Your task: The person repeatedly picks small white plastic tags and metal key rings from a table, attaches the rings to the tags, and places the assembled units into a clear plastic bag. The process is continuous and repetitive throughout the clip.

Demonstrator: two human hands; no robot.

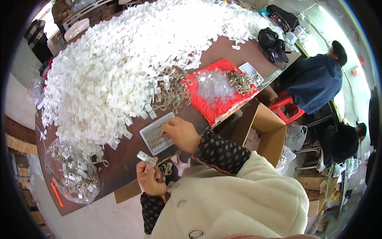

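Observation:
My left hand [152, 178] is closed around a small white plastic piece [146, 158], held up between thumb and fingers near the table's front edge. A bunch of beige looped cords [165, 169] hangs beside that hand; whether it is gripped too I cannot tell. My right hand [181, 134] reaches over a shallow white tray [156, 152] with several small round clear pieces in it. Its fingertips pinch downward at the tray, and what they hold is hidden.
A huge heap of white tagged pieces [119, 59] covers the brown table [123, 153]. Nearby lie a red cloth [205, 109] with clear bits, a plastic bag of pieces [77, 179] and an orange tool [57, 194]. A cardboard box [266, 125] and a seated person [316, 81] are right.

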